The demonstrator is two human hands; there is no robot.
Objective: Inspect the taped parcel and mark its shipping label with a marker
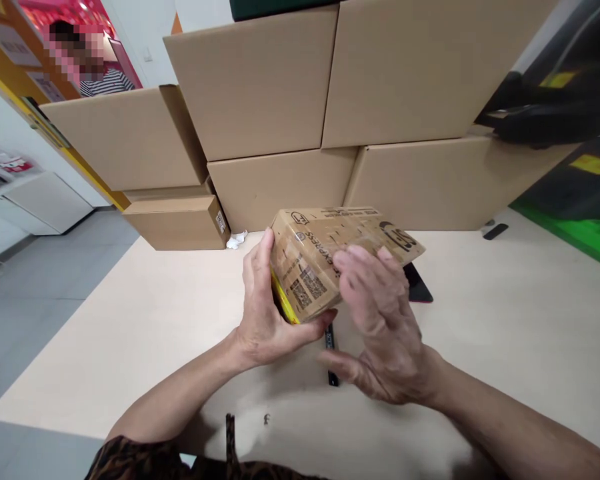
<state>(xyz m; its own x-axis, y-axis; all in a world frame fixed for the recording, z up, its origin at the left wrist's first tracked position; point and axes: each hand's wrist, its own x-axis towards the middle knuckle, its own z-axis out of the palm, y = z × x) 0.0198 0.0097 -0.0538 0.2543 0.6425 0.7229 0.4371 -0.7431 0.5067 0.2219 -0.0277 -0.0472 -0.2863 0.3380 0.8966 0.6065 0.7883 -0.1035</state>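
Observation:
A small brown cardboard box [325, 233], printed with EXPRESS lettering and codes, is tilted above the table. My left hand [263, 320] grips its near left corner, thumb along the lower edge and fingers up the left side. Bright yellow material [284, 300] shows along the box's lower left edge. My right hand [380, 327] is at the right of the near face, fingers stretched out and thumb apart; whether the fingertips touch the cardboard I cannot tell. Under the hands lies a slim black object [333, 367], partly hidden. Behind the right hand a flat black item [420, 287] shows in part.
Large cardboard boxes [260, 87] are stacked along the table's back. A flatter box [180, 223] and crumpled white tissue [237, 240] are at back left. A small dark object [495, 231] lies at back right. Beyond the boxes is a person in a striped top [107, 81].

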